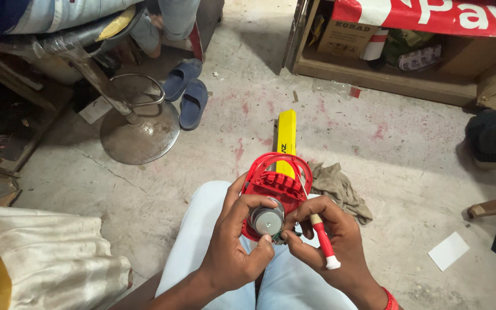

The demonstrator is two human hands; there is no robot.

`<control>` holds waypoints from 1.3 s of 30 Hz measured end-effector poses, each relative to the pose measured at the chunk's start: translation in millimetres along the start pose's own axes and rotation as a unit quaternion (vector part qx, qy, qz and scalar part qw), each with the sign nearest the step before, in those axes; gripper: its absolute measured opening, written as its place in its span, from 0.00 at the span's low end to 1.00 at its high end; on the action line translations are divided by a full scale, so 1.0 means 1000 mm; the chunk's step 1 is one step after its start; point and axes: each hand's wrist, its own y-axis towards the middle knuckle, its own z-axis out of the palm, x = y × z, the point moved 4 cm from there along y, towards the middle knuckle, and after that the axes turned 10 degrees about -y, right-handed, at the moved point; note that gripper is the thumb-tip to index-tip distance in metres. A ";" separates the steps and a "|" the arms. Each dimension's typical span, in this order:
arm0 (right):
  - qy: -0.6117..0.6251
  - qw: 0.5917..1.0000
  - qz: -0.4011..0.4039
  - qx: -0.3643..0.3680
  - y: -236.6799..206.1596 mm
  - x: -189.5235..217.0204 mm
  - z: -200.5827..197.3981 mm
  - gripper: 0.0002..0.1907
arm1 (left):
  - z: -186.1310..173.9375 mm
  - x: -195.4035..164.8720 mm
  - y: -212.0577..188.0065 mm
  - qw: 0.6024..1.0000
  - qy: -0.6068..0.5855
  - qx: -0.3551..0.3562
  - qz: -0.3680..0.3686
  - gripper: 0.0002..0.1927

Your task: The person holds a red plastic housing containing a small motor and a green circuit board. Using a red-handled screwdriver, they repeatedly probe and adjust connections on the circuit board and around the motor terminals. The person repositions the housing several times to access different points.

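we are gripping the red fan housing (pixel 275 192) over our lap, left hand (pixel 232 247) clasping its silver motor (pixel 267 220), right hand (pixel 324 241) pinching a red-handled screwdriver (pixel 323 241) at the small green part, risking a slipping tip damaging it.

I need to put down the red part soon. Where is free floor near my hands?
Bare concrete floor lies right of the rag, up to the white card. Another free patch lies between the stool base and the left hand. It is crowded near the slippers.
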 end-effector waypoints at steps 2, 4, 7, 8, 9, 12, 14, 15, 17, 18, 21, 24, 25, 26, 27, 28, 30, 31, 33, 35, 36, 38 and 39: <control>0.005 1.000 -0.001 0.002 0.000 0.001 0.000 0.16 | -0.001 0.000 -0.002 1.000 0.005 0.001 0.001 0.26; 0.015 1.000 0.002 0.009 0.000 0.001 0.000 0.16 | 0.000 0.000 -0.002 1.000 -0.002 0.000 -0.002 0.27; 0.001 1.000 -0.008 0.001 0.000 0.002 0.000 0.16 | -0.001 0.000 -0.002 1.000 0.010 0.003 -0.007 0.30; -0.002 1.000 -0.005 0.001 0.000 0.002 0.000 0.16 | -0.001 0.000 -0.002 1.000 -0.006 -0.002 -0.022 0.31; -0.004 1.000 -0.002 0.001 0.000 0.001 0.000 0.16 | -0.001 0.001 -0.002 0.999 -0.022 -0.007 -0.037 0.33; -0.013 1.000 -0.007 -0.003 -0.001 0.002 0.000 0.16 | 0.000 -0.001 -0.001 0.998 -0.048 -0.012 -0.037 0.36; -0.013 1.000 -0.013 -0.005 -0.001 0.002 0.000 0.16 | 0.000 -0.003 -0.001 0.999 -0.047 -0.014 -0.021 0.37; -0.010 1.000 -0.015 -0.006 -0.001 0.002 0.000 0.16 | -0.001 -0.004 -0.001 0.999 -0.040 -0.015 -0.012 0.37; -0.009 1.000 -0.016 -0.006 -0.001 0.002 0.000 0.16 | -0.001 -0.004 -0.001 0.999 -0.037 -0.017 -0.012 0.37; -0.011 1.000 -0.014 -0.007 -0.001 0.002 0.000 0.16 | -0.001 -0.003 -0.001 0.999 -0.041 -0.018 -0.021 0.36; -0.014 1.000 -0.009 -0.008 0.000 0.001 0.000 0.17 | 0.000 -0.001 -0.001 0.998 -0.046 -0.019 -0.035 0.34; -0.011 1.000 -0.018 -0.008 0.000 0.002 0.000 0.17 | 0.000 0.002 -0.001 0.998 -0.040 -0.019 -0.041 0.31; -0.009 1.000 -0.023 -0.007 0.000 0.002 0.000 0.17 | -0.001 0.002 -0.002 0.998 -0.036 -0.019 -0.043 0.31; -0.012 1.000 -0.025 -0.007 0.000 0.002 0.000 0.17 | -0.001 0.002 -0.003 0.999 -0.023 -0.015 -0.033 0.30; -0.013 1.000 -0.027 -0.006 0.000 0.003 0.000 0.17 | -0.002 0.002 -0.003 1.000 -0.009 -0.011 -0.023 0.29; -0.015 0.999 -0.029 -0.006 0.000 0.003 0.000 0.16 | -0.002 0.001 -0.003 1.000 0.004 -0.007 -0.012 0.28; -0.020 0.999 -0.027 -0.007 -0.001 0.003 0.000 0.16 | -0.002 0.002 -0.003 1.000 -0.004 -0.006 -0.010 0.27; -0.022 0.999 -0.026 -0.008 -0.001 0.003 0.000 0.16 | -0.001 0.002 -0.004 1.000 -0.008 -0.006 -0.008 0.26; -0.020 0.999 -0.026 -0.008 -0.001 0.002 0.000 0.17 | -0.001 0.003 -0.003 1.000 -0.012 -0.009 -0.011 0.26; -0.017 1.000 -0.025 -0.008 -0.001 0.002 0.000 0.17 | -0.001 0.004 -0.004 1.000 -0.019 -0.012 -0.018 0.26; -0.015 1.000 -0.024 -0.007 -0.001 0.001 0.000 0.17 | -0.001 0.005 -0.004 0.999 -0.025 -0.014 -0.023 0.25; -0.009 1.000 -0.022 -0.006 -0.002 0.001 0.001 0.17 | -0.001 0.005 -0.005 1.000 -0.019 -0.014 -0.020 0.25; -0.005 1.000 -0.022 -0.005 -0.001 0.001 0.000 0.17 | -0.002 0.005 -0.005 1.000 -0.006 -0.011 -0.011 0.25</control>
